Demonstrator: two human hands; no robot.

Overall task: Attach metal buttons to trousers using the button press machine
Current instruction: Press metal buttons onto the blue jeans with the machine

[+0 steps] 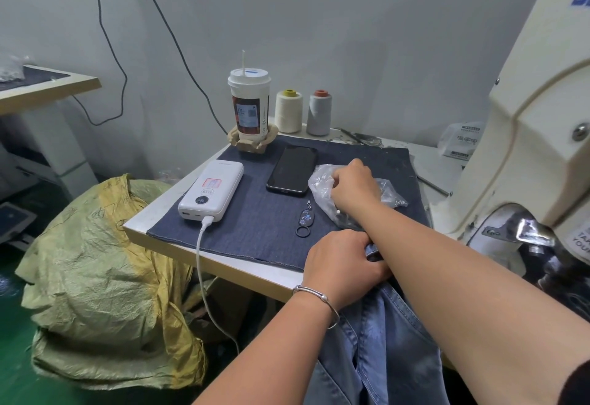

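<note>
Blue denim trousers (380, 341) hang off the table's front edge. My left hand (341, 264), with a silver bangle on its wrist, is clenched on their top edge. My right hand (352, 186) reaches across my left arm into a clear plastic bag (322, 178) lying on the dark denim mat (255, 213); its fingers are curled inside the bag and hidden, so any buttons in them cannot be seen. The cream button press machine (526, 149) stands at the right, with its metal head (530, 235) low beside my right forearm.
On the mat lie a black phone (292, 170), a white power bank (212, 189) with its cable, and a key fob with a ring (306, 219). A takeaway cup (249, 108) and two thread cones (303, 111) stand behind. A yellow-green woven sack (95, 277) sits left of the table.
</note>
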